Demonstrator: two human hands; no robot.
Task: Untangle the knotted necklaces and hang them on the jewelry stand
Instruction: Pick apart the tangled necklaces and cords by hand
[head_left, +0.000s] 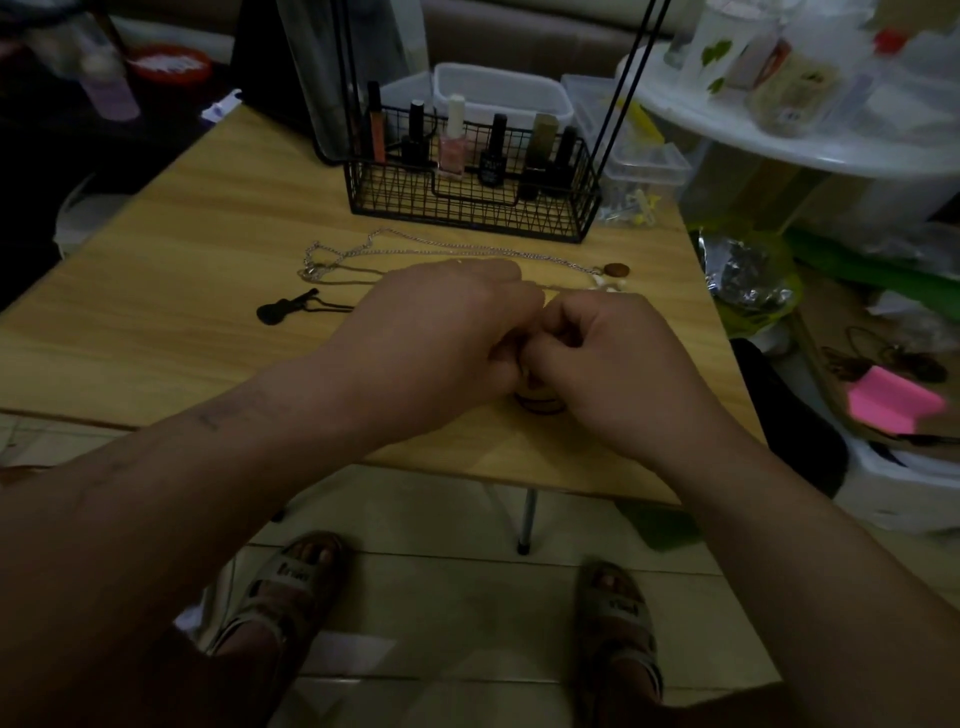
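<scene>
Necklaces (431, 240): left hand (441, 332) and right hand (608, 353) meet, fingers curled, pinching a dark cord (540, 408). Ease its knot apart with small opposing pulls, never yanking.

A pale wood-grain table (182, 234) stands on a thin metal leg (525, 519) over a tiled floor (415, 571). Toward its far edge sits a black wire basket (467, 208) holding upright nail polish bottles (452, 150), with clear plastic boxes (498, 93) behind and to its right. Just in front of the basket a silver chain (415, 241) lies stretched across the wood, ending at a brown oval pendant (616, 270) on the right. Left of centre lies a black guitar pendant (283, 307); its black cord (332, 307) trails right. A dark cord loop (540, 408) rests near the front edge.
</scene>
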